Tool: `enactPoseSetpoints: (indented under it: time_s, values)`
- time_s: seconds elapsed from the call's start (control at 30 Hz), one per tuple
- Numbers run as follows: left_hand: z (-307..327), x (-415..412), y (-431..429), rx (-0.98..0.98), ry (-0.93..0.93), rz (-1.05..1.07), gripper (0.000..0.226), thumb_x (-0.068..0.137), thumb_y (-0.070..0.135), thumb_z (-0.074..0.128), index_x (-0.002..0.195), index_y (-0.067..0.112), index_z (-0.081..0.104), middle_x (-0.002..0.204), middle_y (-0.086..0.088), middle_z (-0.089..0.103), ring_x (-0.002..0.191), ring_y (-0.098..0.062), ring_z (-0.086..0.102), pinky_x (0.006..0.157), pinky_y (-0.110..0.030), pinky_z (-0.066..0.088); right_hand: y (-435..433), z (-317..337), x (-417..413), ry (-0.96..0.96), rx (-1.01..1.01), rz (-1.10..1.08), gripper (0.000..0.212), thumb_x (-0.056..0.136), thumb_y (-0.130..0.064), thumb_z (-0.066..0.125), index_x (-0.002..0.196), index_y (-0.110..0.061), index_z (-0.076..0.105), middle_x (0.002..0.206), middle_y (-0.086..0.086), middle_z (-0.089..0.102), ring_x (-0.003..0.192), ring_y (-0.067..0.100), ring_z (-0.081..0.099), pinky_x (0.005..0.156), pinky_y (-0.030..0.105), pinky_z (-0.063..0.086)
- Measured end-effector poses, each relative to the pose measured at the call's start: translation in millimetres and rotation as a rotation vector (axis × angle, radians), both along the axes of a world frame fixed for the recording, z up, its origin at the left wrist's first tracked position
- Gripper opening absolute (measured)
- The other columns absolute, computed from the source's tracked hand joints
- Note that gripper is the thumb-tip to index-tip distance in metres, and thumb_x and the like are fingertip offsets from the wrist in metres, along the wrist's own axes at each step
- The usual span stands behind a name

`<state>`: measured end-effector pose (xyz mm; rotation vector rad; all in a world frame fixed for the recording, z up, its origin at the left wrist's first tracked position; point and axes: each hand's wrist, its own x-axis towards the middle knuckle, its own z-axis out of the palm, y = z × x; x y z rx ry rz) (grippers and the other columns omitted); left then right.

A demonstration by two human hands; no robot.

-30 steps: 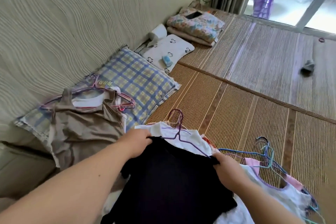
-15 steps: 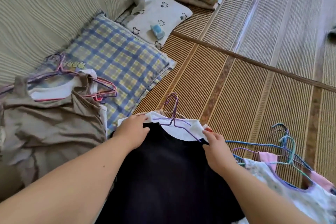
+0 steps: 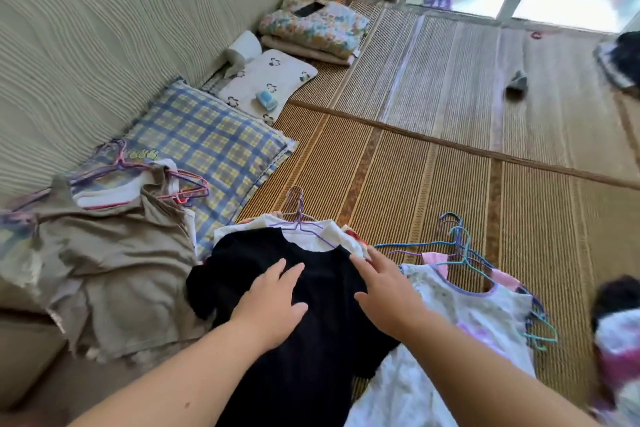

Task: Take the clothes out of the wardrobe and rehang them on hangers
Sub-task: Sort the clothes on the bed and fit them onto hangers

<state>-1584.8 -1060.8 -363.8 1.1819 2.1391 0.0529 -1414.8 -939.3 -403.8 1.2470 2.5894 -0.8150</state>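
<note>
1. Head view, centre: both hands are spread wide and grip nothing. The left hand [image 3: 273, 302] lies palm-down on the black top [image 3: 242, 263] with its fingers straight. The right hand [image 3: 384, 291] lies flat at the top's right shoulder, fingers stretched out.
2. The black top lies on the woven mat [image 3: 433, 191], over a white garment [image 3: 301, 237] whose collar shows above it. A purple hanger [image 3: 297, 208] sits at the neckline, hook pointing away. I cannot tell whether its wire runs inside the black top.
3. Left side: a brown top [image 3: 114, 270] lies crumpled with pink hangers [image 3: 180, 185] at its neck, overlapping the plaid pillow [image 3: 207, 135].
4. Right side: a white dress [image 3: 485, 312] with a purple neckline lies just beside the black top, with a bundle of blue hangers [image 3: 459, 243] at its collar.
5. Farther back: a small white pillow [image 3: 277, 73] carries a blue toy [image 3: 266, 100]. Beyond it a folded floral blanket [image 3: 322, 29] has a dark phone [image 3: 309, 9] on top.
</note>
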Motion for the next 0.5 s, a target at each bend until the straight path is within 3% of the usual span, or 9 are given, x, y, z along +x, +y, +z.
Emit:
enactPoseSetpoints:
  time_s: [0.13, 0.27, 0.37, 0.5]
  values:
    - [43, 63, -40, 0.066, 0.034, -0.087, 0.066, 0.093, 0.041, 0.049, 0.149, 0.036, 0.015, 0.159, 0.006, 0.006, 0.145, -0.020, 0.013, 0.116, -0.041, 0.023, -48, 42, 67, -0.004, 0.041, 0.013, 0.065, 0.087, -0.029, 0.054, 0.146, -0.032, 0.027, 0.157, 0.001, 0.014, 0.143, 0.022, 0.019, 0.114, 0.040, 0.026]
    - [79, 143, -89, 0.113, 0.036, -0.169, 0.065, 0.093, 0.040, 0.051, 0.149, 0.035, 0.019, 0.158, 0.004, 0.012, 0.144, -0.022, 0.017, 0.115, -0.040, 0.025, -112, 75, 163, -0.058, 0.069, -0.015, 0.063, 0.090, -0.032, 0.054, 0.146, -0.033, 0.026, 0.157, 0.002, 0.015, 0.142, 0.025, 0.019, 0.112, 0.044, 0.025]
    - [92, 206, -114, 0.105, 0.006, -0.267, 0.065, 0.092, 0.041, 0.052, 0.149, 0.034, 0.020, 0.158, 0.004, 0.012, 0.144, -0.022, 0.017, 0.114, -0.040, 0.025, -152, 85, 240, -0.119, 0.036, -0.101, 0.062, 0.091, -0.036, 0.054, 0.146, -0.034, 0.025, 0.158, 0.002, 0.012, 0.144, 0.024, 0.015, 0.113, 0.045, 0.023]
    - [92, 287, -125, 0.097, -0.050, -0.374, 0.065, 0.091, 0.040, 0.052, 0.149, 0.030, 0.024, 0.156, 0.001, 0.017, 0.142, -0.020, 0.021, 0.114, -0.034, 0.025, -185, 97, 337, -0.155, -0.010, -0.245, 0.063, 0.087, -0.034, 0.056, 0.144, -0.036, 0.029, 0.156, 0.001, 0.018, 0.141, 0.024, 0.024, 0.112, 0.043, 0.028]
